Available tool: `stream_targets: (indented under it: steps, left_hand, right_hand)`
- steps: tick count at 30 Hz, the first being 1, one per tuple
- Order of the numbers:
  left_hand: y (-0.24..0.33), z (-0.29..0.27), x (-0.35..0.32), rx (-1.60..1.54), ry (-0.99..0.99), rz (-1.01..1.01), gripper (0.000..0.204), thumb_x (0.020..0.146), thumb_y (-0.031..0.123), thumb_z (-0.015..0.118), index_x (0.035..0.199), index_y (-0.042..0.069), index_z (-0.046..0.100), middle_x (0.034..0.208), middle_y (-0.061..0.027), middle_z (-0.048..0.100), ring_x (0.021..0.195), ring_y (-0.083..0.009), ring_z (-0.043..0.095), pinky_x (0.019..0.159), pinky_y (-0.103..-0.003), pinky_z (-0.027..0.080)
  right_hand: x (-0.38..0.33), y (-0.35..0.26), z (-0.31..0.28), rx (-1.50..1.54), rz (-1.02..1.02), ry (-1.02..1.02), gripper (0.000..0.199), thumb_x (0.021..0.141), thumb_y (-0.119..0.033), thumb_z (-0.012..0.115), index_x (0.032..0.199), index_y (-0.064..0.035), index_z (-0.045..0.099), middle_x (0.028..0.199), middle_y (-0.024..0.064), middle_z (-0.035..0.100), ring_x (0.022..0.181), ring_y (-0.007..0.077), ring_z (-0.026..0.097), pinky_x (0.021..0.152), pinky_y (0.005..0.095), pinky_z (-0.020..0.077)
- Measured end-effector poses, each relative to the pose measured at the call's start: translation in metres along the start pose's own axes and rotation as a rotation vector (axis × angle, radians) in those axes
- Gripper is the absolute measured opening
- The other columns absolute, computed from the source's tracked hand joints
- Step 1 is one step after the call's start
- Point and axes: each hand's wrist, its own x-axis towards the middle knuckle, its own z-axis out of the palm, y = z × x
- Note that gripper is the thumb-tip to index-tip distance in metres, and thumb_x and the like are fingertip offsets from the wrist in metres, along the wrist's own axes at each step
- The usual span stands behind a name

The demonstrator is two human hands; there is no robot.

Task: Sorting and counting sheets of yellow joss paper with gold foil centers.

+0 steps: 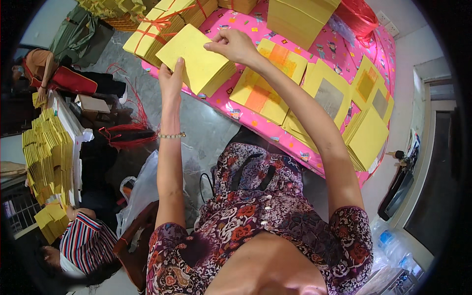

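Observation:
A thick stack of yellow paper [189,54] is tilted over the table's near-left edge. My left hand [172,81] grips its near-left corner, with the thumb lying on top and the other fingers mostly out of sight. At the stack's right end is my right hand [233,46], its fingers curled and its thumb and forefinger pinched against the top sheet's edge. Whether a sheet is caught between those fingertips cannot be made out. Beneath my right forearm lies a yellow pile with an orange printed panel [281,56]. Beside it rests yellow paper with a silvery patch [330,96].
A pink patterned cloth [228,22] covers the table. Yellow bundles tied with red twine [147,37] stand behind my left hand. More yellow stacks [366,140] lie rightward; red plastic twine [359,22] is heaped far right. Two people [91,241] work at a table on the left.

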Motion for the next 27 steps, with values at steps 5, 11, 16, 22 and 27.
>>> stream_targets:
  steps: [5,11,16,22,27]
  left_hand:
    - [-0.030,-0.009,0.023,0.099,0.020,0.013,0.029,0.087,0.014,0.061,0.106,-0.006,0.053,0.099,-0.0121,0.063,0.089,-0.0161,0.060,0.077,-0.029,0.047]
    - [-0.042,-0.005,0.031,0.178,0.028,0.041,0.032,0.084,0.015,0.063,0.106,-0.007,0.053,0.099,-0.0150,0.064,0.088,-0.0199,0.061,0.077,-0.032,0.048]
    - [-0.045,-0.004,0.032,0.252,0.034,0.088,0.033,0.082,0.015,0.064,0.105,-0.007,0.053,0.097,-0.0159,0.064,0.087,-0.0210,0.062,0.076,-0.032,0.049]
    - [-0.046,-0.002,0.030,0.354,0.051,0.099,0.035,0.080,0.019,0.066,0.104,-0.006,0.056,0.096,-0.0169,0.065,0.086,-0.0233,0.064,0.076,-0.034,0.049]
    - [-0.048,-0.004,0.031,0.528,0.097,0.147,0.040,0.077,0.025,0.067,0.102,-0.004,0.057,0.095,-0.0180,0.066,0.088,-0.0281,0.065,0.077,-0.037,0.049]
  right_hand:
    - [0.020,0.007,0.015,-0.065,0.061,-0.039,0.039,0.071,-0.044,0.070,0.087,-0.0087,0.070,0.084,0.0082,0.067,0.080,0.0227,0.064,0.073,0.0358,0.0490]
    - [0.021,0.024,0.019,-0.071,0.122,-0.057,0.040,0.070,-0.043,0.071,0.088,-0.0078,0.070,0.087,0.0095,0.067,0.083,0.0236,0.064,0.075,0.0353,0.0494]
    - [0.022,0.035,0.022,-0.018,0.143,-0.051,0.040,0.069,-0.042,0.071,0.088,-0.0076,0.069,0.088,0.0094,0.067,0.082,0.0231,0.064,0.075,0.0346,0.0495]
    - [0.022,0.040,0.021,-0.020,0.112,-0.047,0.039,0.069,-0.042,0.071,0.087,-0.0079,0.069,0.084,0.0097,0.067,0.081,0.0241,0.064,0.074,0.0368,0.0498]
    - [0.020,0.030,0.022,-0.317,0.019,0.008,0.038,0.068,-0.044,0.072,0.085,-0.0106,0.068,0.077,0.0081,0.066,0.075,0.0233,0.064,0.067,0.0378,0.0502]
